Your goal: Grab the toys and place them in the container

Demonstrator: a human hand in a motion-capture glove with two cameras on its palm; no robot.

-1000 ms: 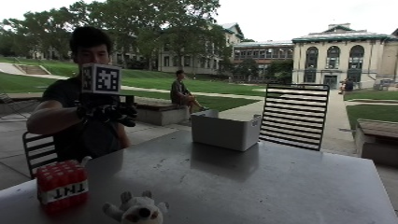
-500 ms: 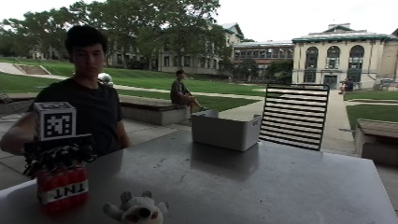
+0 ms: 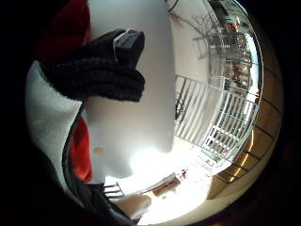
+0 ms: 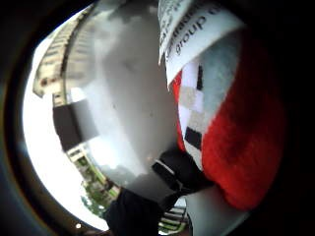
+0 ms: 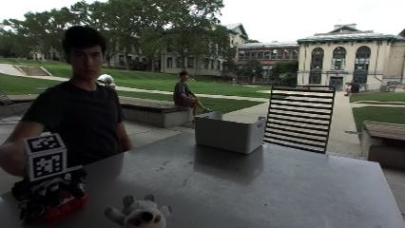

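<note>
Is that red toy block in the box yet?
No. The red block sits on the table under the gloved hand, apart from the box.

Grey table (image 5: pixel 253 190): landmark, smooth and faintly reflective. Black slatted chair (image 5: pixel 299 118): upright at table's far edge, back facing table. Stone bench (image 5: pixel 149 113): beyond table, on paved ground, with person seated on it. Lawn (image 5: pixel 145 88), trees (image 5: pixel 139 23), pale building with arched windows (image 5: pixel 348 57): well beyond table.
</note>
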